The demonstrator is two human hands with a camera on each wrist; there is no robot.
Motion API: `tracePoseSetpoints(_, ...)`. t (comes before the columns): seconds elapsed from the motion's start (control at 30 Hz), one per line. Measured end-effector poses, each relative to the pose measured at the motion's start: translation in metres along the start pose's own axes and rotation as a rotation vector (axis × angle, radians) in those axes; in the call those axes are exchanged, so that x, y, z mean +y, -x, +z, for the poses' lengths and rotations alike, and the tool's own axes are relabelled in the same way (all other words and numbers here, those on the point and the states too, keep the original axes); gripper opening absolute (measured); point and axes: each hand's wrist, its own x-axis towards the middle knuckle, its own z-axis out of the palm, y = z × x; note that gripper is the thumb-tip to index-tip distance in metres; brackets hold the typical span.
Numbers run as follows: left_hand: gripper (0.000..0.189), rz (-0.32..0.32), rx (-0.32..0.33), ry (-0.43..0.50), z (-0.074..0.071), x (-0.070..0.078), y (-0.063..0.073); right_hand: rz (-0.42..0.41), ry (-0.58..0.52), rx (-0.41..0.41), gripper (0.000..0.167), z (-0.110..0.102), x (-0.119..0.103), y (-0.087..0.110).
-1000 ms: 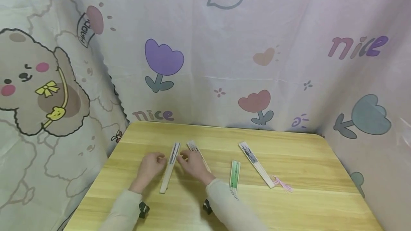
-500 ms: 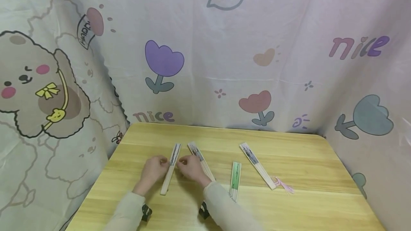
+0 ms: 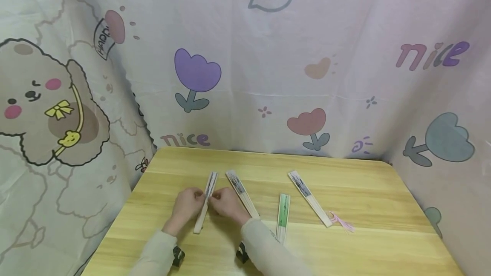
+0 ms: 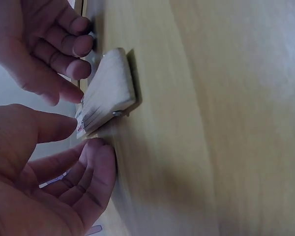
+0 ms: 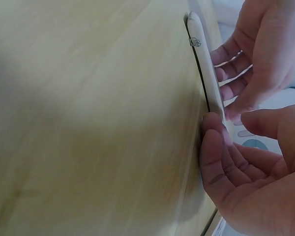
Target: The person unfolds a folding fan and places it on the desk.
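Observation:
A folded hand fan (image 3: 202,215) with pale ribs and a dark printed upper part lies tilted on the table, between both hands. My left hand (image 3: 189,204) is at its left edge, with loosely bent fingers beside the fan in the left wrist view and the thumb (image 4: 59,127) near its upper side. Across from it, my right hand (image 3: 227,202) has fingertips (image 5: 212,123) at the right edge, while its thumb looks apart from the fan in the right wrist view. A small metal rivet (image 5: 195,42) shows at the fan's near end. No firm grip is visible.
A second folded fan (image 3: 242,193) lies just right of the right hand. Further right are a green folded fan (image 3: 283,214), partly covered by the right sleeve (image 3: 264,242), and another folded fan (image 3: 310,199) with a pink tassel (image 3: 342,222). A printed curtain (image 3: 245,71) hangs behind the wooden table (image 3: 368,191).
Both hands have come closer together until their fingertips reach the leftmost fan's edges. The right hand has also shifted slightly toward the person, uncovering more of the second fan. The fans stay put.

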Motion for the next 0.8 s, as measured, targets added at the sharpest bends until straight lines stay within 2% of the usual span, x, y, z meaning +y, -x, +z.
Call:
tracePoseSetpoints(0.33,0.021,0.036,0.014,0.007,0.004,0.001,0.001,-0.054,0.084,0.071,0.017,0.007,-0.003,0.001)
tracePoseSetpoints(0.63,0.015,0.058,0.029,0.004,0.007,-0.002,0.002,-0.039,0.089,0.069,0.022,0.011,-0.005,0.004)
tracePoseSetpoints(0.8,0.013,0.050,0.048,0.063,0.005,-0.002,0.001,-0.023,0.060,0.063,0.023,0.011,-0.004,0.003)
